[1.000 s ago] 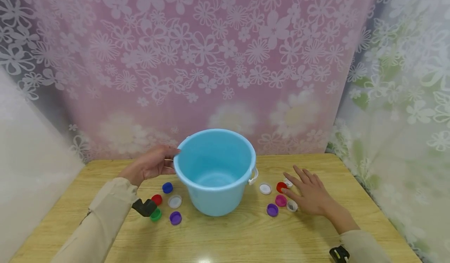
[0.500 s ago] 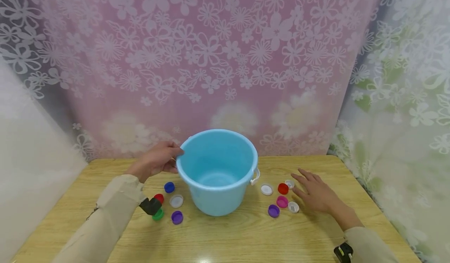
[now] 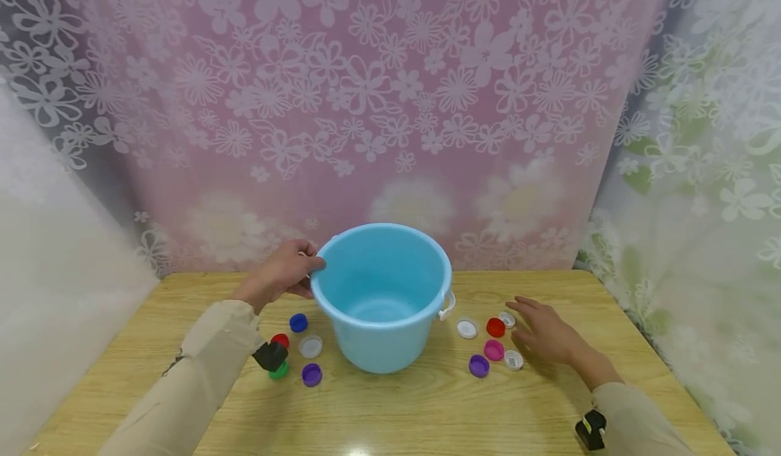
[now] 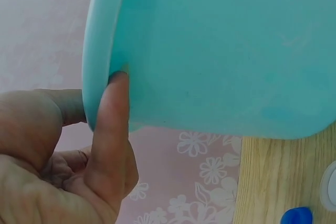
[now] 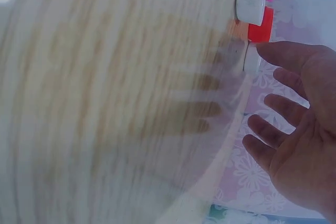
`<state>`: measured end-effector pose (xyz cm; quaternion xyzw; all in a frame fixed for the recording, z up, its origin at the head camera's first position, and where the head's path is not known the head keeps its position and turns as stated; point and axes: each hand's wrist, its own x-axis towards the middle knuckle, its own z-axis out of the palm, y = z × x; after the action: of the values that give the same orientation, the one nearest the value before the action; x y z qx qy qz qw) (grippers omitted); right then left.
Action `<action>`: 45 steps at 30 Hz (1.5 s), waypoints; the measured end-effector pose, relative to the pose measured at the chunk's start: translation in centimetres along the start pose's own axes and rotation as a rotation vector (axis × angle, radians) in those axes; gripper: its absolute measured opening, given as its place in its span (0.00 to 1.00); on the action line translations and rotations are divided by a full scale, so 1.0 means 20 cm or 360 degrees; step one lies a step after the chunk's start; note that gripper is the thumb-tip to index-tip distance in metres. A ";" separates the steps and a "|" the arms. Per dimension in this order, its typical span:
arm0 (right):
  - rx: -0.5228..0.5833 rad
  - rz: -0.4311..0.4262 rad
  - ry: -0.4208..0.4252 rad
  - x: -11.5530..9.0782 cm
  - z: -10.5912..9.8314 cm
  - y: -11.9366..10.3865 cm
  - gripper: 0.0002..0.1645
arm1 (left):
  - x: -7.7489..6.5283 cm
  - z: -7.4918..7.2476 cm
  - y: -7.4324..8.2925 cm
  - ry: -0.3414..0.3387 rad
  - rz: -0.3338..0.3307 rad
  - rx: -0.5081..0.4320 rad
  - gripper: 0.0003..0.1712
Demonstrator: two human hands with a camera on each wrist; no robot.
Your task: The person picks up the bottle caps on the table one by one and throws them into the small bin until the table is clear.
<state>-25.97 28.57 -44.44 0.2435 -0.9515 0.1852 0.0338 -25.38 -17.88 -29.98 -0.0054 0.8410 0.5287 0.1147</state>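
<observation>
The bucket (image 3: 381,347) seems to stand upright on the desk (image 3: 390,415), though whether its base sits fully flat is hard to tell. On its left side the left hand (image 3: 277,276) pinches the rim (image 4: 100,51), fingers on both faces of the wall. Well to the right of the bucket, the right hand (image 3: 546,334) has its fingers spread beside some caps; I cannot tell whether its thumb touches the nearest white cap (image 3: 507,319). With a hold on one side only, a pull could tip or twist the bucket, and its base might then sweep the clear cap (image 3: 311,346) or the purple cap (image 3: 312,375) near its left side. The handle (image 3: 448,305), jutting out on the bucket's right, could come down on the white lid (image 3: 467,328) if the bucket leaned that way. Left of the bucket, the wrist camera (image 3: 270,356) overlaps the green cap (image 3: 278,370) in view, so a low forearm might knock it. Behind the bucket run the desk's far edge and the curtain (image 3: 403,117), which limit any push back; the most room for moving lies in front of the bucket, towards the person
</observation>
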 end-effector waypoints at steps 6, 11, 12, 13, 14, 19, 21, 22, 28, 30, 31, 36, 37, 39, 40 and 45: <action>0.0026 0.0011 -0.0020 0.02 0.00 -0.01 0.29 | 0.00 0.02 0.01 0.0074 0.0021 0.0082 0.10; 0.0069 0.0034 -0.0043 0.04 0.01 -0.02 0.29 | 0.00 0.03 0.02 0.0111 0.0048 0.0178 0.08; 0.0076 0.0042 -0.0042 0.05 0.01 -0.02 0.28 | 0.00 0.03 0.02 0.0118 0.0050 0.0198 0.08; 0.0077 0.0044 -0.0042 0.05 0.01 -0.02 0.28 | 0.00 0.03 0.02 0.0120 0.0056 0.0217 0.08; 0.0079 0.0049 -0.0042 0.05 0.01 -0.02 0.28 | 0.00 0.03 0.02 0.0125 0.0059 0.0235 0.08; 0.0067 0.0071 -0.0055 0.05 0.02 -0.02 0.27 | 0.00 0.04 0.02 0.0142 0.0074 0.0311 0.08; 0.0052 0.0083 -0.0067 0.05 0.02 -0.02 0.26 | 0.00 0.04 0.03 0.0147 0.0080 0.0349 0.08; 0.0043 0.0086 -0.0073 0.05 0.02 -0.02 0.26 | 0.00 0.04 0.03 0.0149 0.0082 0.0368 0.09; -0.0015 0.0068 -0.0102 0.07 0.02 -0.02 0.27 | 0.01 0.04 0.04 0.0166 0.0096 0.0470 0.09; -0.0022 0.0061 -0.0107 0.07 0.02 -0.02 0.27 | 0.00 0.05 0.04 0.0165 0.0097 0.0479 0.09; -0.0019 0.0063 -0.0112 0.08 0.02 -0.02 0.28 | 0.00 0.05 0.04 0.0166 0.0097 0.0484 0.09; -0.0012 0.0045 -0.0131 0.09 0.02 -0.03 0.28 | 0.01 0.05 0.04 0.0179 0.0084 0.0508 0.09; -0.0010 0.0047 -0.0134 0.09 0.01 -0.03 0.27 | 0.01 0.05 0.04 0.0180 0.0084 0.0514 0.09; -0.0012 0.0040 -0.0138 0.10 0.01 -0.03 0.26 | 0.01 0.05 0.04 0.0180 0.0079 0.0518 0.09; -0.0011 0.0037 -0.0140 0.10 0.01 -0.03 0.26 | 0.01 0.05 0.04 0.0181 0.0077 0.0515 0.09; 0.0015 0.0029 -0.0158 0.11 0.01 -0.01 0.22 | 0.01 0.06 0.03 0.0176 0.0063 0.0453 0.10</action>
<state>-27.70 27.29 -44.20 0.2437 -0.9533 0.1776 -0.0162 -25.47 -16.59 -29.99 -0.0015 0.9124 0.4053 0.0574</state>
